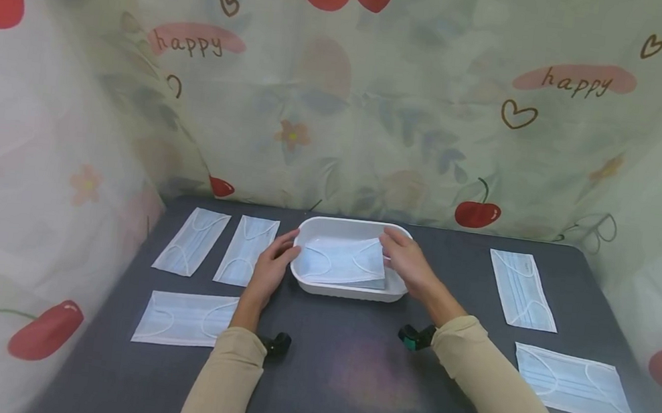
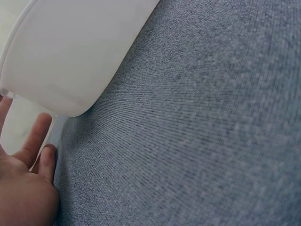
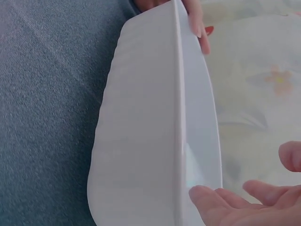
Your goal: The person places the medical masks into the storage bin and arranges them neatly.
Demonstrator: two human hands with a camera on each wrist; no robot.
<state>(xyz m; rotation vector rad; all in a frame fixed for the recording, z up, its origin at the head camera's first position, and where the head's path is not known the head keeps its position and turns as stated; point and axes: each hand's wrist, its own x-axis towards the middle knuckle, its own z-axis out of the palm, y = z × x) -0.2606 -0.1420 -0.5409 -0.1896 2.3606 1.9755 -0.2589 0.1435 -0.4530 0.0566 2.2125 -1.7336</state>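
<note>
A: Mask (image 1: 337, 261) lies in the white tray (image 1: 349, 293), a lower layer (image 1: 380, 284) showing past its near edge. Your right hand (image 1: 410, 262) has fingers extended at its right end; contact, can't tell.

B: Your left hand (image 1: 270, 271): fingers loose against the tray's left rim, not clenched.

A: Looks like settling work. Steady the tray with your left so it can't slide.

B: Smooth with flat right fingertips, centre outward. Thin sheet, probably buckles if you shove its end. Mind the ear loops (image 1: 330, 261); they could snag.
</note>
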